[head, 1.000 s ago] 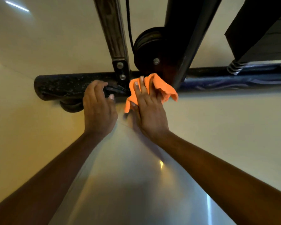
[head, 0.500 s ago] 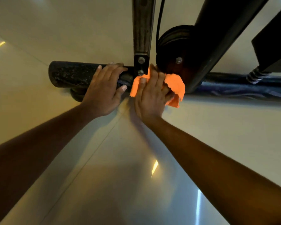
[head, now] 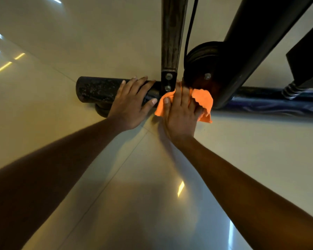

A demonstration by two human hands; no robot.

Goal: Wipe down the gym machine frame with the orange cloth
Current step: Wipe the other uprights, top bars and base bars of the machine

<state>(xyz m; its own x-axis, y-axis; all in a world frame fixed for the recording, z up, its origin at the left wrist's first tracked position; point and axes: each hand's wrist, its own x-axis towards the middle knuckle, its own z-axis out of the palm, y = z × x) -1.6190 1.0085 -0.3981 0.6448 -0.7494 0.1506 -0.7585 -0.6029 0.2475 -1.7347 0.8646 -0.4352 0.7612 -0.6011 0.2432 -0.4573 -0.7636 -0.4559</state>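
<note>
The gym machine's dark base tube (head: 96, 90) lies across the glossy floor, with a worn upright post (head: 173, 42) bolted to it. My right hand (head: 181, 112) presses the orange cloth (head: 202, 99) flat against the tube just right of the post's bolted foot, fingers straight, below a black pulley wheel (head: 201, 69). My left hand (head: 132, 103) rests on the tube left of the post, fingers spread over its top.
A thick black slanted beam (head: 251, 42) rises at the right, with a cable (head: 190, 27) beside the post. The blue-black tube section (head: 269, 103) runs on to the right, past a coiled spring (head: 291, 90) and a dark block (head: 307, 55). Pale tiled floor (head: 134, 195) surrounds everything.
My left hand slid up onto the tube and spread its fingers. My right hand pushed the cloth closer to the post's foot and under the pulley.
</note>
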